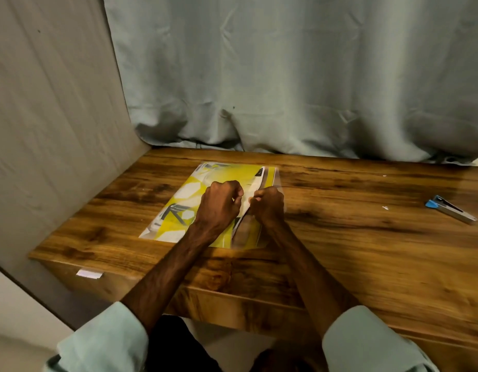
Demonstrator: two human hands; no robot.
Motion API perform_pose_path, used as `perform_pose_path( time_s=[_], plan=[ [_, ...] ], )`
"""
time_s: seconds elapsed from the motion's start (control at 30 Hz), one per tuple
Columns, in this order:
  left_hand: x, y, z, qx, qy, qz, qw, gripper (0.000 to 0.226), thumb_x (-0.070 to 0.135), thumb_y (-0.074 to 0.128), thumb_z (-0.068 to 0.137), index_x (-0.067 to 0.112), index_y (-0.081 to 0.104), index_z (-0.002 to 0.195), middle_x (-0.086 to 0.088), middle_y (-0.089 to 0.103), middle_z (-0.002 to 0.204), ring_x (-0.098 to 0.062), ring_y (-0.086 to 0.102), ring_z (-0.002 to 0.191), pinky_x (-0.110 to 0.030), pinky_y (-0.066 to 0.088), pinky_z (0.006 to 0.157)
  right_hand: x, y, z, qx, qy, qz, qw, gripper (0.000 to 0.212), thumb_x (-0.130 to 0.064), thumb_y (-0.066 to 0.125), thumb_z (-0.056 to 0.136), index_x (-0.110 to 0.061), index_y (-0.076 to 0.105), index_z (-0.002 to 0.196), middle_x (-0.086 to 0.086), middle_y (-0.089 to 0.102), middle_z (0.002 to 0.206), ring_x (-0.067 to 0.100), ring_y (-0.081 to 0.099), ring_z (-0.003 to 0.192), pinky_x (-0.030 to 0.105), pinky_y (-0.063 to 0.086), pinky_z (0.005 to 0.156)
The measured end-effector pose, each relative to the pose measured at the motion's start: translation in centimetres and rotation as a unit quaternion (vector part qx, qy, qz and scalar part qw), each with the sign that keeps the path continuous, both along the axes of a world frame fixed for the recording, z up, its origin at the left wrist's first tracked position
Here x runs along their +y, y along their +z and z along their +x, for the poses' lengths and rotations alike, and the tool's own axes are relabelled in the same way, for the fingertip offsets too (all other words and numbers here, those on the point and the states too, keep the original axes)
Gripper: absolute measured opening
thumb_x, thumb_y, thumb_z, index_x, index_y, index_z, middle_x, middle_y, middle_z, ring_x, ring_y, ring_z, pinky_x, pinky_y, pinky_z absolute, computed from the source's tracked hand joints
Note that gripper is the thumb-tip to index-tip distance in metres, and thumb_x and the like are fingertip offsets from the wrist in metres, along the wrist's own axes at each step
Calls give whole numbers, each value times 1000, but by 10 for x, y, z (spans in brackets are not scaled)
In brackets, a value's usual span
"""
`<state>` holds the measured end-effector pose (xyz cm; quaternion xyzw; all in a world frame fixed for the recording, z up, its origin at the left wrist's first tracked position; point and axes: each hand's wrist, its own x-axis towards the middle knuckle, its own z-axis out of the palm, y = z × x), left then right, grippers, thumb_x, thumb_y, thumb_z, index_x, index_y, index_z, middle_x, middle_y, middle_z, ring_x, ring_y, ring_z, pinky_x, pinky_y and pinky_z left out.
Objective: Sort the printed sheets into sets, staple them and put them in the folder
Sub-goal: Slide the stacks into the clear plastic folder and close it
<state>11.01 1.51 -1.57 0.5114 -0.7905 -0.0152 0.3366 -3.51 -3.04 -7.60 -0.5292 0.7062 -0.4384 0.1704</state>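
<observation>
On the table (pixel 366 251), the left hand (pixel 221 204) pinches the printed sheets (pixel 178 210) while the right hand (pixel 268 208), fingers (pixel 258 197) curled, grips the folder (pixel 277 176) edge.

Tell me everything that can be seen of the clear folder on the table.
The folder is clear, glossy plastic, lying flat on the wooden table, left of centre. Yellow and white printed sheets with dark lettering show through it. Along its right edge the cover seems lifted: the right hand grips the clear plastic there, and the left hand pinches a white sheet edge beside it. Nothing else touches it.
</observation>
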Motion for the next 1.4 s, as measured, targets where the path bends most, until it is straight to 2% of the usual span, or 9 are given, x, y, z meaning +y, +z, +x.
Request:
perform_pose_path(
  time_s=[0.1,0.17,0.33,0.5,0.67,0.83,1.0,1.2,1.4],
  plan=[
    [0,0,3,11,0,-1,1000,8,15,70,86,23,71,88,2,73,80,-20,67,68,-38,58,65,-2,15,-8,-9,15,-51,999,19,-21,58,78,-8,68,70,6,59,69,22,52,64,23,34,60],
    [1,0,4,18,-3,-2,1000,7,15,70,86,22,71,87,4,73,80,-17,67,66,-37,57,64,-10,25,-13,-7,44,-38,998,9,-13,67,81,-5,69,78,13,67,80,28,62,78,22,37,64],
    [0,0,9,21,-17,-2,1000,7,15,71,87,21,71,89,2,73,80,-17,67,66,-37,58,65,-36,23,-17,38,88,48,994,40,-21,69,91,-3,59,125,19,59,129,35,44,131,35,37,105],
    [-5,-5,11,20,-23,5,1000,7,20,66,85,25,69,89,3,73,79,-19,69,68,-38,58,65,-58,14,-22,95,109,85,986,56,-28,70,90,-5,50,137,18,56,138,39,37,140,37,14,120],
    [-5,-11,10,17,-36,15,999,9,15,67,85,24,69,89,3,73,78,-17,69,66,-38,58,65,-81,8,-35,137,148,136,970,58,-47,70,83,-16,60,131,14,56,142,31,34,146,41,-12,123],
    [-7,-14,10,11,-42,14,999,9,17,65,85,23,69,89,2,73,78,-21,69,69,-40,57,64,-82,19,-41,180,172,148,957,56,-44,67,89,-17,59,137,11,49,151,26,30,148,43,-7,124],
    [-6,-13,10,10,-42,5,999,9,15,69,86,21,71,91,3,74,80,-20,69,70,-38,57,64,-84,26,-41,181,173,206,946,93,-67,61,68,-18,49,146,12,42,156,34,30,147,46,15,124],
    [-6,-18,9,10,-43,18,999,10,15,66,86,22,70,91,3,73,80,-22,69,70,-39,57,64,-82,33,-43,182,171,220,943,95,-66,62,63,-17,51,143,14,46,150,35,43,137,45,42,109],
    [-7,-21,9,4,-44,27,999,10,15,64,85,22,69,89,1,72,79,-23,68,69,-40,56,64,-87,29,-47,181,178,194,948,82,-63,69,75,-19,52,143,12,49,149,35,44,136,45,42,110]
  ],
)
